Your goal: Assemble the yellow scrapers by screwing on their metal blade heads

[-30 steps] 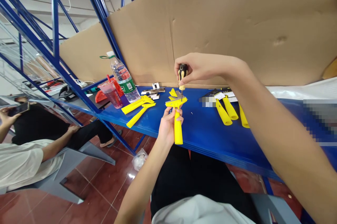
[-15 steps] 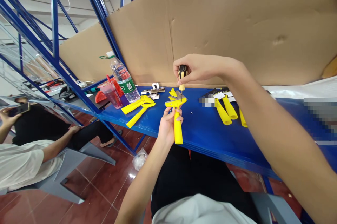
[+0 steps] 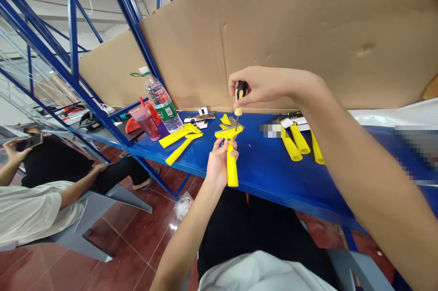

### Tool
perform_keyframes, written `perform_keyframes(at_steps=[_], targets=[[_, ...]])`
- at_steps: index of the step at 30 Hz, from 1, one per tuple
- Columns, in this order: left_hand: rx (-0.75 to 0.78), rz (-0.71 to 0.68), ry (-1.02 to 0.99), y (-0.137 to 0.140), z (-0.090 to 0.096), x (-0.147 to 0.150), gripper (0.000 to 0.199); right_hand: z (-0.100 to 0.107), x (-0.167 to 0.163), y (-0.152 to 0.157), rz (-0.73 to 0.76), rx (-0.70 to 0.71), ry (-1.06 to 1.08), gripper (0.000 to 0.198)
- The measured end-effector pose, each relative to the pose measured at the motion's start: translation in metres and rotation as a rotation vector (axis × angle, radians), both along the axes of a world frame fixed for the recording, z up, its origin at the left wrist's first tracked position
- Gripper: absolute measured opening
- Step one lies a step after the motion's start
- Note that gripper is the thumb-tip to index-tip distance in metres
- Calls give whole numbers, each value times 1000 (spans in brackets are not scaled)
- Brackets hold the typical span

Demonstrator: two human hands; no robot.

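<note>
My left hand (image 3: pixel 218 162) is closed around a yellow scraper (image 3: pixel 232 170), just below its wide head, with the handle pointing toward me. A grey blade edge shows along the head. From above, my right hand (image 3: pixel 251 85) grips a black and cream screwdriver (image 3: pixel 238 108), held upright. Its shaft comes down onto the right part of the scraper head; the exact contact at the tip is too small to make out. Left of the hands lie yellow scraper handles (image 3: pixel 179 148). A loose yellow piece (image 3: pixel 225 119) lies just behind the scraper head.
Several yellow-handled scrapers (image 3: pixel 290 145) lie at the right on the blue table (image 3: pixel 267 172). A water bottle (image 3: pixel 166 108) and a red cup (image 3: pixel 147 122) stand at the left. Cardboard (image 3: pixel 290 22) rises behind. Another person (image 3: pixel 44 168) sits at the left holding a phone.
The view has shifted slightly. My right hand has turned a little on the screwdriver, while my left hand keeps the scraper in the same place.
</note>
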State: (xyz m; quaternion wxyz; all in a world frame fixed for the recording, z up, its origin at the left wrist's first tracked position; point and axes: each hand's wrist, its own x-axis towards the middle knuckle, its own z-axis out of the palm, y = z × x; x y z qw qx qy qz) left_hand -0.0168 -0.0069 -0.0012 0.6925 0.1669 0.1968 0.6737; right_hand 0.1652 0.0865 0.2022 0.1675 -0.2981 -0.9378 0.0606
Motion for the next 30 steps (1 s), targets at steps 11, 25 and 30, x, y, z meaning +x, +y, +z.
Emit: perform_keyframes(at_steps=[11,25,30], targets=[[-3,-5,-9,1,-1,-1,32,-2,-2,-4,-111,-3,-67,43],[-9,-27,-34,0,1,-1,36,-1,2,-1,-162,-17,-63,46],[10,-2,14,0,0,-2,38,1,6,3,-91,-3,-84,45]])
